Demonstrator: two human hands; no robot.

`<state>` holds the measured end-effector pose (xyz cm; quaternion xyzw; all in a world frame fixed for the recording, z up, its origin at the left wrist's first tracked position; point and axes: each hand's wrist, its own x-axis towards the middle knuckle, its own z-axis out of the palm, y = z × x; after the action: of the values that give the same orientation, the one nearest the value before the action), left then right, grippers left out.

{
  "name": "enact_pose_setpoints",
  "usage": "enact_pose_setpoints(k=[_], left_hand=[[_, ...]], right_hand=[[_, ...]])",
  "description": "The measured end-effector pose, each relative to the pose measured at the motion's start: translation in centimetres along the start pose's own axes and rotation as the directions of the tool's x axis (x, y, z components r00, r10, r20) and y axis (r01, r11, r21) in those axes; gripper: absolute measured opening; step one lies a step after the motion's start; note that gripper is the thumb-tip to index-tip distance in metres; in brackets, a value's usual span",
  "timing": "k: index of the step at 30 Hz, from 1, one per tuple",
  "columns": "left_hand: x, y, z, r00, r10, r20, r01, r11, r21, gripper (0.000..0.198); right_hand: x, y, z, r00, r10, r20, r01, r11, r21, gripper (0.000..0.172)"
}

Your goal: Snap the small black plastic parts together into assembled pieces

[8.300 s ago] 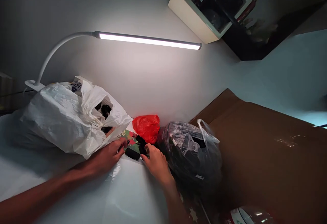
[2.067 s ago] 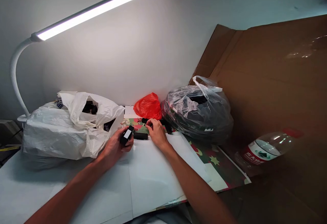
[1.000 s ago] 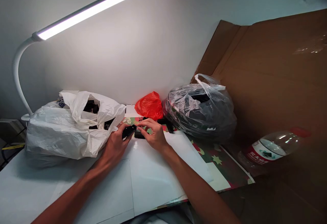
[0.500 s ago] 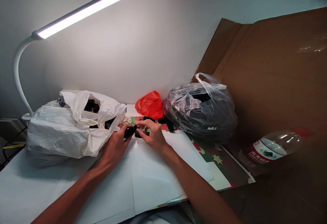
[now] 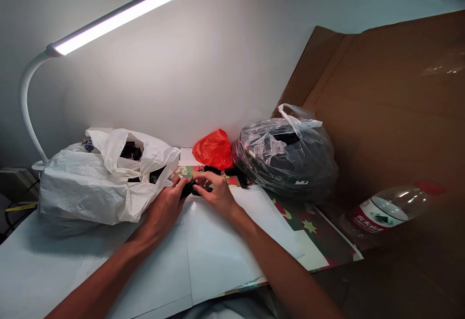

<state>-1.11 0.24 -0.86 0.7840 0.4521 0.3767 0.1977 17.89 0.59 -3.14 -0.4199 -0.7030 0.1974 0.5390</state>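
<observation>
A small black piece (image 5: 188, 189) sits between my two hands over the white sheets; its exact kind is too small to tell. My left hand (image 5: 170, 199) is closed around it from the left. The fingertips of my right hand (image 5: 217, 194) are pinched together at the piece's right end, and whether they hold a separate tiny part is hidden. Several other black pieces (image 5: 238, 175) lie on the patterned sheet just beyond my right hand. Right beside my left hand stands a white plastic bag (image 5: 90, 183), its opening showing more black pieces (image 5: 131, 151).
A red plastic bag (image 5: 213, 149) and a full clear plastic bag (image 5: 286, 159) stand along the wall. A lit lamp (image 5: 138, 11) reaches over from the left. On the right are a cardboard panel (image 5: 392, 105) and a plastic bottle (image 5: 385, 215). White paper (image 5: 225, 241) covers the tabletop.
The black piece has turned slightly in my left fingers, and the left hand has rolled a little over it. My right hand stays almost in place. The surroundings look the same.
</observation>
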Motion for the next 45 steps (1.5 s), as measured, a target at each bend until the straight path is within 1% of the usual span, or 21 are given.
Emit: enact_pose_setpoints(k=[3, 5, 7, 9, 14, 20, 26, 29, 32, 35, 36, 38, 40, 42, 45], left_hand=[[0.0, 0.0, -0.1, 1.000, -0.009, 0.023, 0.011, 0.998, -0.054, 0.029], [-0.1, 0.1, -0.1, 0.999, -0.005, 0.031, 0.008, 0.996, -0.086, 0.026], [-0.1, 0.2, -0.2, 0.999, -0.009, 0.036, 0.013, 0.996, -0.092, 0.022], [-0.1, 0.4, -0.2, 0.999, -0.015, 0.039, 0.018, 0.997, -0.080, 0.021], [-0.1, 0.2, -0.1, 0.999, 0.014, 0.031, -0.011, 0.997, -0.075, 0.020], [-0.2, -0.5, 0.3, 0.997, 0.065, 0.041, -0.064, 0.997, -0.037, 0.026], [-0.3, -0.6, 0.3, 0.992, 0.115, 0.048, -0.112, 0.992, -0.054, 0.025], [-0.2, -0.6, 0.4, 0.993, 0.101, 0.054, -0.097, 0.992, -0.077, 0.022], [-0.1, -0.5, 0.4, 0.997, 0.063, 0.052, -0.058, 0.994, -0.094, 0.018], [0.0, -0.5, 0.5, 0.997, 0.061, 0.038, -0.057, 0.995, -0.084, 0.018], [-0.1, -0.5, 0.6, 0.996, 0.076, 0.036, -0.073, 0.995, -0.069, 0.022], [-0.2, -0.4, 0.5, 0.992, 0.120, 0.031, -0.120, 0.993, -0.011, 0.030], [-0.3, -0.3, 0.5, 0.982, 0.182, 0.040, -0.184, 0.981, 0.064, 0.031], [-0.3, -0.1, 0.4, 0.969, 0.241, 0.058, -0.247, 0.961, 0.124, 0.023], [-0.2, 0.0, 0.2, 0.947, 0.314, 0.069, -0.321, 0.936, 0.146, 0.019]], right_hand=[[0.3, 0.0, -0.2, 0.993, 0.114, 0.041, -0.118, 0.984, 0.132, 0.017], [0.5, 0.1, -0.3, 0.977, 0.181, 0.115, -0.206, 0.945, 0.254, 0.023], [0.6, 0.3, -0.4, 0.956, 0.215, 0.198, -0.276, 0.885, 0.374, 0.029], [0.7, 0.5, -0.5, 0.947, 0.220, 0.234, -0.307, 0.837, 0.453, 0.033], [0.7, 0.9, -0.3, 0.945, 0.228, 0.234, -0.321, 0.786, 0.528, 0.037], [0.7, 1.2, 0.2, 0.951, 0.263, 0.164, -0.309, 0.775, 0.551, 0.041], [0.8, 1.4, 0.3, 0.930, 0.264, 0.255, -0.364, 0.751, 0.551, 0.045], [0.8, 1.6, 0.2, 0.922, 0.275, 0.272, -0.383, 0.742, 0.551, 0.048], [0.8, 1.6, 0.2, 0.924, 0.285, 0.256, -0.382, 0.736, 0.559, 0.050], [0.7, 1.2, 0.2, 0.922, 0.304, 0.239, -0.385, 0.771, 0.506, 0.048], [0.7, 1.0, 0.2, 0.922, 0.312, 0.229, -0.386, 0.793, 0.471, 0.045], [0.6, 0.8, 0.2, 0.931, 0.322, 0.171, -0.364, 0.844, 0.394, 0.036], [0.5, 0.6, 0.1, 0.945, 0.308, 0.109, -0.327, 0.880, 0.344, 0.029], [0.5, 0.7, 0.1, 0.950, 0.287, 0.125, -0.313, 0.886, 0.343, 0.024], [0.6, 1.0, 0.1, 0.937, 0.283, 0.206, -0.344, 0.855, 0.389, 0.022]])
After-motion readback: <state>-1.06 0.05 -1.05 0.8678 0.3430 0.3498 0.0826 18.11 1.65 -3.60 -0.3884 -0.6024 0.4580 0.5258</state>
